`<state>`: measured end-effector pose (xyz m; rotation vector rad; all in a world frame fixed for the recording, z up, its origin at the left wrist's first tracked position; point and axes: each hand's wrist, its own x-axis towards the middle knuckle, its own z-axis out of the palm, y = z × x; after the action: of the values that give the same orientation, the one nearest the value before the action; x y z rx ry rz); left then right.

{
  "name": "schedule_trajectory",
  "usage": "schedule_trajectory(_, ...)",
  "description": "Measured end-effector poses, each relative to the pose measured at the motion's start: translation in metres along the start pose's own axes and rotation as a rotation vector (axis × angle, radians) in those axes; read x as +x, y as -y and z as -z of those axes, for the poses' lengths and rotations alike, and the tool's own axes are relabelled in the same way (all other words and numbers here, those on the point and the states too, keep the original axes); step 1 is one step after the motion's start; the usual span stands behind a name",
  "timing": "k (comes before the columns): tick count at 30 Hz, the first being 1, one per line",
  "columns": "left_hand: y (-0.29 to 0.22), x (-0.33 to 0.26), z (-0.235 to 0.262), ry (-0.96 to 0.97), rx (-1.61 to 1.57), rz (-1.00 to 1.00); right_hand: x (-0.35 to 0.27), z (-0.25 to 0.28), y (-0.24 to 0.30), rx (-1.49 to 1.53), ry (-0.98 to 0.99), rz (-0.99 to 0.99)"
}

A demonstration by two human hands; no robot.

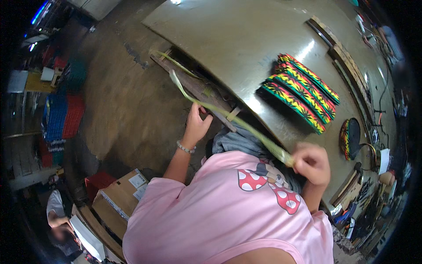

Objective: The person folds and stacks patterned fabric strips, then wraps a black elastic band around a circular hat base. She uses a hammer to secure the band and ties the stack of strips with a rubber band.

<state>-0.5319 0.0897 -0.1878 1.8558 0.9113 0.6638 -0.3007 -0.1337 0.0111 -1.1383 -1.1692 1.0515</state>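
Note:
A long pale green leaf strip (228,116) stretches between my two hands, just off the near edge of a large grey worktable (237,39). My left hand (195,125) pinches the strip partway along its length, and the free end curves up past it toward the table's corner. My right hand (313,162) is closed around the strip's thicker end, close to my chest. My pink shirt fills the lower middle of the view and hides what lies beneath my arms.
A stack of striped red, yellow, green and black fabric pieces (303,90) lies on the worktable. A round striped cap (349,138) sits near its right edge. Cardboard boxes (118,198) stand on the floor at lower left, plastic crates (61,116) further left, and another person (59,215) crouches nearby.

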Motion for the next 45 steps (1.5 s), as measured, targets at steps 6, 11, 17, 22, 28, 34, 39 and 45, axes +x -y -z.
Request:
schedule_trajectory(6,-0.010,0.056,-0.029,0.143,-0.057,-0.181,-0.041,0.030,0.022,-0.072,0.334,-0.047)
schedule_trajectory(11,-0.082,0.103,0.053,0.599,-0.163,0.127,-0.045,0.028,0.035,-0.329,0.115,-0.138)
schedule_trajectory(17,-0.193,0.042,-0.005,1.018,-0.192,-0.544,-0.057,0.021,0.021,-0.251,-0.144,-0.244)
schedule_trajectory(22,-0.232,0.052,-0.009,1.233,0.117,-0.187,-0.113,0.042,0.052,-0.439,-0.705,-0.552)
schedule_trajectory(28,-0.271,0.041,-0.031,1.104,0.160,-0.804,-0.080,0.020,0.066,-1.162,-0.298,-0.085)
schedule_trajectory(34,-0.316,0.066,-0.033,0.902,0.418,-1.005,-0.071,0.034,0.057,-0.468,-0.238,-0.058)
schedule_trajectory(39,-0.315,0.094,-0.060,0.690,0.586,-1.104,-0.061,0.079,0.069,-0.730,-0.532,-0.015)
schedule_trajectory(45,-0.298,0.112,-0.089,0.783,0.745,-1.039,-0.009,0.128,0.064,-1.114,-0.485,0.192)
